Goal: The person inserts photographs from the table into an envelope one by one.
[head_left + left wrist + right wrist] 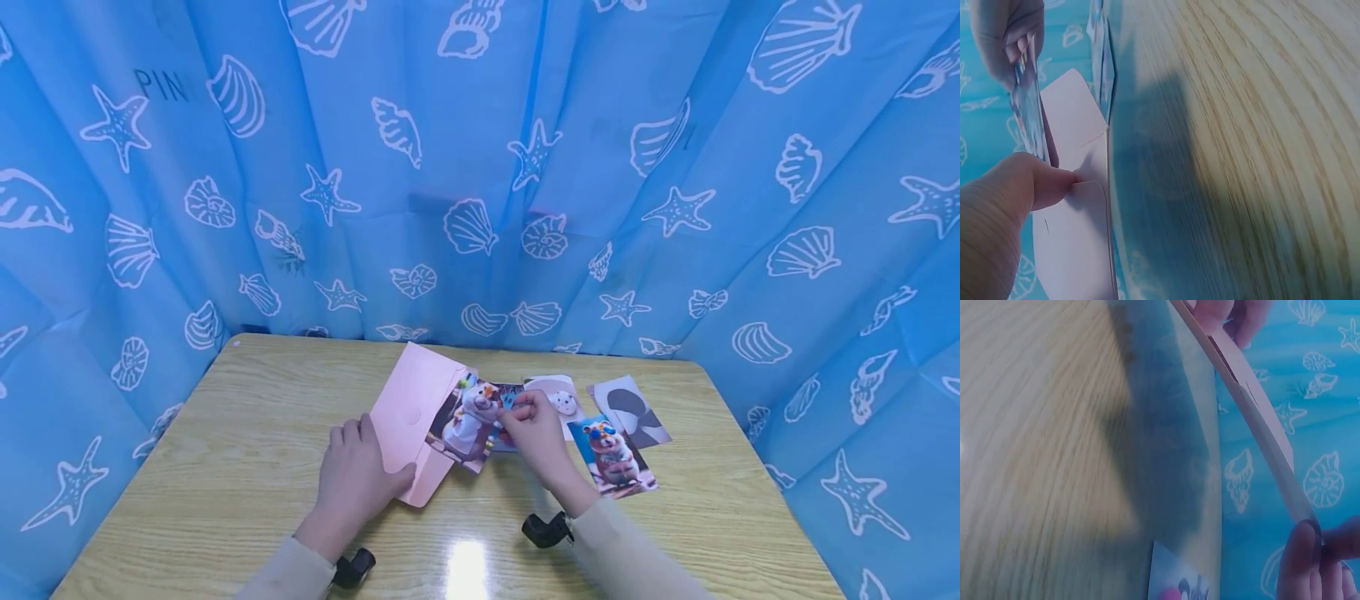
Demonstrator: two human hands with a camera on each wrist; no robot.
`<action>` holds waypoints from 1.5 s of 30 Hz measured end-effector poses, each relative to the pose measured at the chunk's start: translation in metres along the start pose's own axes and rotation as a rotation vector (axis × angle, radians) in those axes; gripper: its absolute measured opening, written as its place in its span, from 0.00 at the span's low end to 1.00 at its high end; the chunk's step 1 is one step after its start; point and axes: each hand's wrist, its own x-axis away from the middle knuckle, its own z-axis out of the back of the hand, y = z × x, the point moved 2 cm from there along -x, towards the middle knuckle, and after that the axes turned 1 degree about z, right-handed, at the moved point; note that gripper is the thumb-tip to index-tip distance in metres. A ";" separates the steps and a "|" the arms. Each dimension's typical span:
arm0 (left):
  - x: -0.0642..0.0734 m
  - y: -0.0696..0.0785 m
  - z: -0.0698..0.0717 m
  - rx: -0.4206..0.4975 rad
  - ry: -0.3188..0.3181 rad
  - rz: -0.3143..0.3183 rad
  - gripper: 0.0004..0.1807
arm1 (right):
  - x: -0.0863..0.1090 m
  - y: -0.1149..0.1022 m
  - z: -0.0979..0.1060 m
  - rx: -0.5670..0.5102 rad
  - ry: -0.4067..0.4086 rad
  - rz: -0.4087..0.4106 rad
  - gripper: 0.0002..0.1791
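With the thumb on its flap side, my left hand (pixel 351 468) grips a pink envelope (pixel 405 392) at the middle of the table. My right hand (pixel 538 435) pinches the right edge of a glossy picture card (pixel 467 432) showing a hamster in a white coat. The card's left edge overlaps the envelope's mouth. In the left wrist view, the left thumb (pixel 1029 184) presses on the envelope (pixel 1072 250) right beside the tilted card (pixel 1029 112). In the right wrist view, the right fingers (pixel 1302 559) hold the card's end, and the envelope (pixel 1266 406) lies behind it.
Right of my hands lie several picture cards: a hamster in sunglasses (pixel 613 458), a grey and white one (pixel 632 410), and a pale one with a white animal face (pixel 562 402). Another colourful card (pixel 508 393) is partly hidden behind the right hand. A blue shell-patterned curtain (pixel 480 167) backs the wooden table (pixel 262 417).
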 end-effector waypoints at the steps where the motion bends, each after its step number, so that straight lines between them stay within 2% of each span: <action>1: 0.000 0.000 0.000 0.003 0.003 -0.001 0.59 | 0.000 0.000 -0.002 -0.010 -0.009 -0.002 0.16; 8: 0.002 0.003 -0.001 -0.002 -0.010 -0.001 0.60 | 0.003 -0.001 -0.011 -0.028 -0.063 -0.010 0.17; 19: 0.001 0.002 -0.003 -0.018 -0.013 0.010 0.60 | 0.006 -0.015 -0.026 -0.141 -0.171 0.020 0.18; 24: 0.000 -0.001 -0.002 -0.007 -0.012 0.033 0.59 | 0.005 -0.018 -0.033 -0.048 -0.137 0.052 0.16; 28: 0.000 -0.002 -0.002 0.012 -0.013 0.040 0.59 | -0.002 -0.015 -0.037 0.022 -0.093 0.046 0.15; 36: 0.001 -0.002 -0.001 0.030 0.005 0.026 0.60 | -0.014 -0.007 -0.047 0.009 -0.070 0.000 0.14; 42: 0.002 -0.001 0.000 0.015 0.017 0.026 0.61 | -0.014 -0.007 -0.054 -0.063 -0.128 -0.034 0.16; 45: 0.002 0.000 0.000 0.026 0.016 0.022 0.61 | -0.012 -0.008 -0.059 -0.082 -0.132 -0.046 0.18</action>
